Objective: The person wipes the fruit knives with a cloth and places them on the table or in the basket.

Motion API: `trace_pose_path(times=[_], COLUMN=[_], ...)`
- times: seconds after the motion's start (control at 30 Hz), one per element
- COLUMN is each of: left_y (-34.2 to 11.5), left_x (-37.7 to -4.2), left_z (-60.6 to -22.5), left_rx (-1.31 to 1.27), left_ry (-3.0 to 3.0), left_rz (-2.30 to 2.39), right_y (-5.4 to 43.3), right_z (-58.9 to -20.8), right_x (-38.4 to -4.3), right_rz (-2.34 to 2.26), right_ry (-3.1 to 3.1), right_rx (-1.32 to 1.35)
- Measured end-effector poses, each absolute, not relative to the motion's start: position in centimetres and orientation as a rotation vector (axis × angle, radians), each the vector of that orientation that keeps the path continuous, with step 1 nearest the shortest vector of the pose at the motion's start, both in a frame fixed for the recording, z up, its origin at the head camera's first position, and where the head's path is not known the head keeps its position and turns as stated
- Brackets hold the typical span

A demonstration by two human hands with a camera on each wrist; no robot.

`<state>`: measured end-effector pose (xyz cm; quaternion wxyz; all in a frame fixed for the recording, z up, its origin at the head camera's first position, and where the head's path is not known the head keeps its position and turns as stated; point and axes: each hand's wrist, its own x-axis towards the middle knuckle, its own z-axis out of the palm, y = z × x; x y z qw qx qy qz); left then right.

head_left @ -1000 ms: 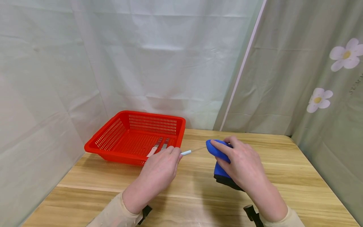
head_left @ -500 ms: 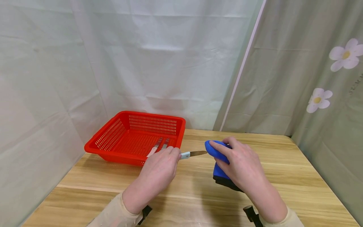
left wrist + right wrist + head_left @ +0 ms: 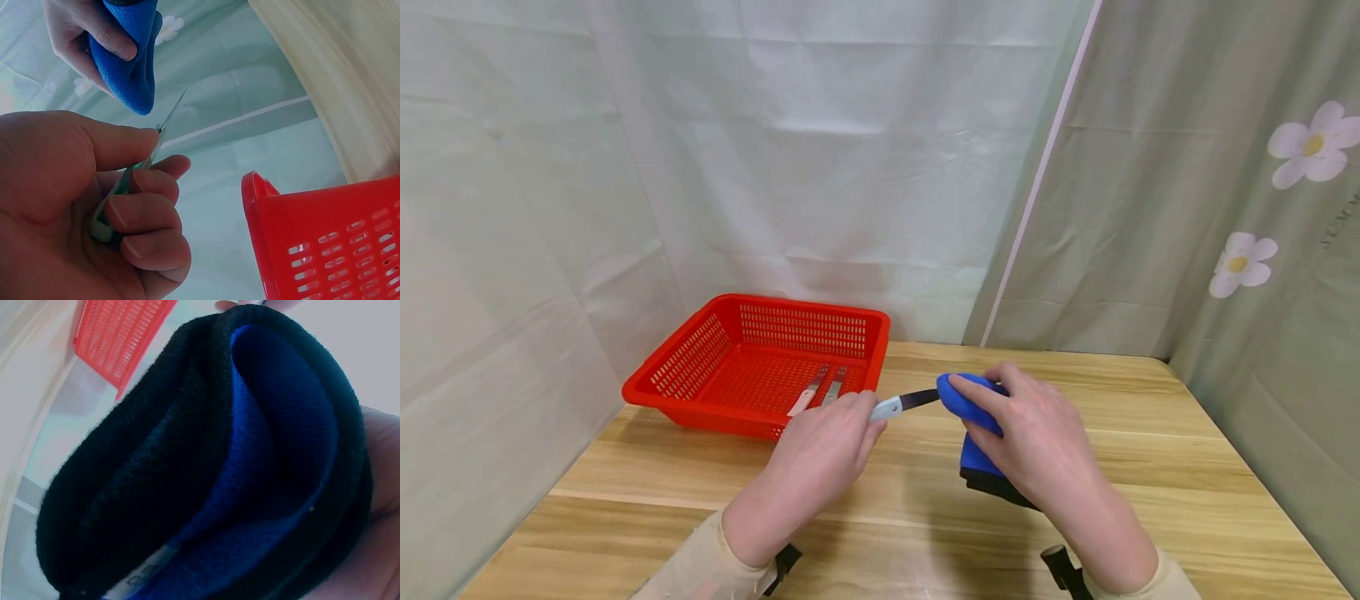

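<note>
My left hand (image 3: 829, 442) grips a knife (image 3: 887, 408) by its pale blue handle, its dark blade pointing right. In the left wrist view the fingers (image 3: 147, 212) curl round the handle and the thumb presses on it. A blue cloth (image 3: 973, 406) with a black border is folded in my right hand (image 3: 1043, 425), pinched between thumb and fingers. The blade tip appears at the cloth's left edge in the head view; in the left wrist view a gap shows between the blade (image 3: 173, 112) and the cloth (image 3: 128, 69). Folds of the cloth (image 3: 287, 425) fill most of the right wrist view.
A red plastic basket (image 3: 700, 404) stands on the wooden table (image 3: 880, 533), behind and left of my left hand. Two more knives lie in it, one with a pink handle (image 3: 802, 402) and one greyish (image 3: 835, 385). A pale curtain (image 3: 850, 167) hangs behind the table.
The knife has turned in my left hand: its blade showed as a thin line and now shows its dark flat side. My right hand and the cloth have shifted slightly left.
</note>
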<state>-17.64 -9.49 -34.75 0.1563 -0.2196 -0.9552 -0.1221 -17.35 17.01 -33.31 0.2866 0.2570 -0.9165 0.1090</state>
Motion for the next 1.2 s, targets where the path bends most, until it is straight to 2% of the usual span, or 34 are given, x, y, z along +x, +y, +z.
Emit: trace_pose_path(times=[1.2], left_y=[-9.1], left_x=[-17.1], left_z=[-34.7], left_rx=[-0.74], left_ry=[-2.68], left_rz=[-0.307], right_y=[15.2], right_z=[-34.4], right_x=[-16.8], right_rz=[0.263], right_ry=[-2.437], right_rx=[0.794])
